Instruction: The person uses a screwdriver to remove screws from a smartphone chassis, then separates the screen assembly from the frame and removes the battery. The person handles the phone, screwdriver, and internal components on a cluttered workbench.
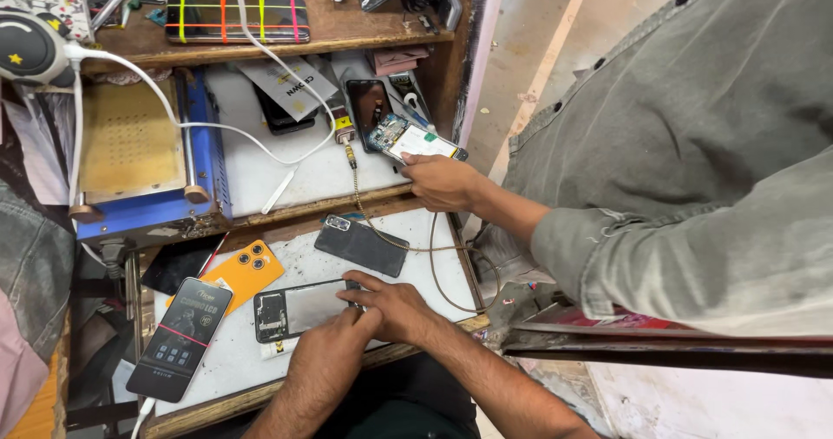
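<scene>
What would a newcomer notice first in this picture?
First, both hands, left hand and right hand, pressing on an opened phone lying on the white mat. Beside it lies an orange phone back cover. Further back, another person's hand holds a second opened phone.

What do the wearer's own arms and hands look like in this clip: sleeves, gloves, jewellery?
Both forearms come up from the bottom edge, bare to as far as the frame shows: no sleeves in view, no gloves, no watch or bracelet. The left hand and right hand show no visible rings. The arm in a grey-green rolled sleeve at right belongs to another person.
</scene>
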